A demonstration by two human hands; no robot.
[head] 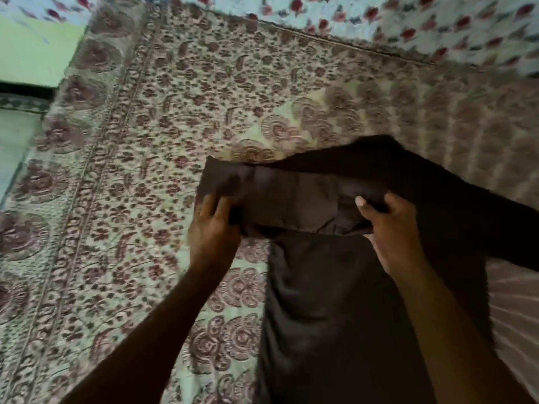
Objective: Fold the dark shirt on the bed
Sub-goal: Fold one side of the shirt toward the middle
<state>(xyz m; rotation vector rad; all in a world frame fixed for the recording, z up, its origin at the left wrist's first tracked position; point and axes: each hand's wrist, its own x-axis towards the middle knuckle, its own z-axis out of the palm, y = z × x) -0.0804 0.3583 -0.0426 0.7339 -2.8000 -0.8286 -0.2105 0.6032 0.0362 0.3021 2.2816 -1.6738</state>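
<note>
I find no text, label, brand, number or sign that I can read anywhere in this head view.

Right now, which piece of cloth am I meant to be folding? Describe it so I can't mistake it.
Start from the patterned bedspread with brown floral print that covers the bed. On its right half lies the dark shirt, gripped near its top by the left hand and right hand. It is the only plain, unpatterned dark brown cloth there.
</note>
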